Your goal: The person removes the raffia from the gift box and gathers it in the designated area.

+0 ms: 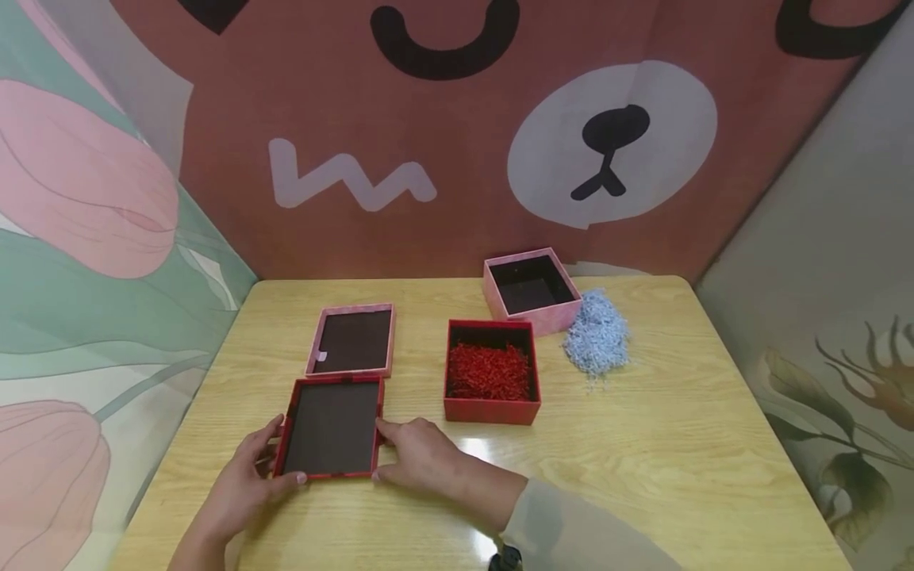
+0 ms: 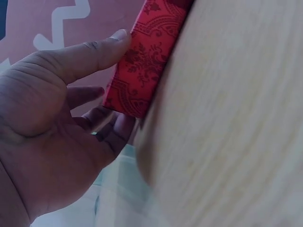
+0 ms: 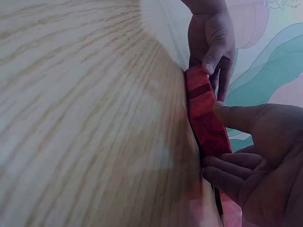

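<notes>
A red box lid (image 1: 328,434) with a dark lining lies inside up on the near left of the table. My left hand (image 1: 243,482) grips its near left corner, thumb on the front wall and fingers along the left side. At the near right corner my right hand (image 1: 423,460) holds it between thumb and fingers. Dark ornament covers the lid's red wall (image 2: 144,61) in the left wrist view. In the right wrist view, both hands show on the red wall (image 3: 208,120), the left one farther off.
A pink lid (image 1: 389,341) lies just behind the red one. Right of it stands a red box (image 1: 493,411) with red shredded paper (image 1: 491,371). Behind are a pink box (image 1: 546,319) and a pile of pale blue shredded paper (image 1: 598,333). Printed cloth walls surround the wooden table (image 1: 657,444).
</notes>
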Motion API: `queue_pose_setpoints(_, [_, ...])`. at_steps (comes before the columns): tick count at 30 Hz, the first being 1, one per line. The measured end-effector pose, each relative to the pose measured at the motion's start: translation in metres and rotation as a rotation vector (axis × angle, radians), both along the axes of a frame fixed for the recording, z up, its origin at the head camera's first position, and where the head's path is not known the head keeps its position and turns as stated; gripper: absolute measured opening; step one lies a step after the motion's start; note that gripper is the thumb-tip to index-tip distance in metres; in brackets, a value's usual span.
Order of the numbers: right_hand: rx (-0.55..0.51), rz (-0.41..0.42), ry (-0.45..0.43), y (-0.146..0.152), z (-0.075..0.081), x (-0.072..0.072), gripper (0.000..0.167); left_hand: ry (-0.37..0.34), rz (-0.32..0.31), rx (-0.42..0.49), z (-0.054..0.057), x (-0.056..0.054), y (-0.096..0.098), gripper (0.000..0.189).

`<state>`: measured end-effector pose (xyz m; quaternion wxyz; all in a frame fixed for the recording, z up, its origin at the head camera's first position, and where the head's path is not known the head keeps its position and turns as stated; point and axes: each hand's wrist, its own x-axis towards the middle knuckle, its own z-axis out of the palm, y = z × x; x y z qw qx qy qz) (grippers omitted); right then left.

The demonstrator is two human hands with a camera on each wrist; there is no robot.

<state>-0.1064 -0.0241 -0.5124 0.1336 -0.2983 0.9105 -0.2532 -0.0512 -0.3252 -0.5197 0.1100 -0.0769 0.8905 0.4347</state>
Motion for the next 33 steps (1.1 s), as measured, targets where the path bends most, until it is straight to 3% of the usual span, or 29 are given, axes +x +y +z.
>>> queue_pose_setpoints(6, [-0.005,0.058,-0.017,0.006,0.006,-0.001,0.080,0.040,-0.023,-0.027,0.005,0.000,0.003,0.114])
queue_pose_setpoints(12, [-0.074,0.058,-0.037,0.017,0.012,-0.003,0.077,0.087,-0.019,-0.070,0.012,-0.003,0.010,0.111])
queue_pose_setpoints(22, [-0.189,0.025,-0.076,0.034,0.021,-0.004,0.069,0.268,-0.016,-0.070,0.022,-0.010,0.023,0.096])
queue_pose_setpoints(33, [-0.282,-0.003,-0.161,0.048,0.029,-0.001,0.065,0.288,-0.045,-0.029,0.029,-0.019,0.043,0.089])
